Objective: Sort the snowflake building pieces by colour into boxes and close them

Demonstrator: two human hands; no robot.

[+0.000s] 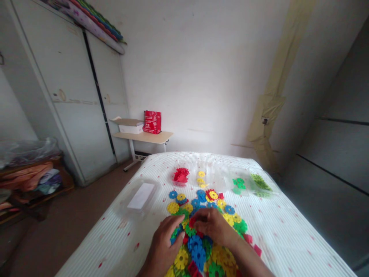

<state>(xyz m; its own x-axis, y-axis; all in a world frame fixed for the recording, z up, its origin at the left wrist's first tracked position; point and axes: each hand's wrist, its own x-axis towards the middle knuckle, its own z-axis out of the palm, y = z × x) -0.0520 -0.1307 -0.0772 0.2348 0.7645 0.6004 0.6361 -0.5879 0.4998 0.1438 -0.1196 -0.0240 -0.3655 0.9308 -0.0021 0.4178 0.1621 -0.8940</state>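
A pile of flat notched discs in blue (pixel 198 257), yellow (pixel 181 258), green (pixel 241 227) and red lies on the white striped bed cover (pixel 109 238). At the pile's left side, my left hand (pixel 165 240) rests with thumb and fingers apart, a few discs showing between them. My right hand (pixel 211 225) reaches over the middle of the pile, its fingertips pinched at a red piece (pixel 192 222). Behind the pile, clear containers hold red pieces (pixel 181 175), yellow pieces (pixel 201 179), green pieces (pixel 238 184) and light green pieces (pixel 260 182).
On the left of the cover sits a clear container (pixel 155 188) with a white rectangle (pixel 141 196). Beyond the far left edge stands a small table (pixel 164 137) with a red bag (pixel 152 122) and a white box (pixel 131 128). A wall rises behind the bed.
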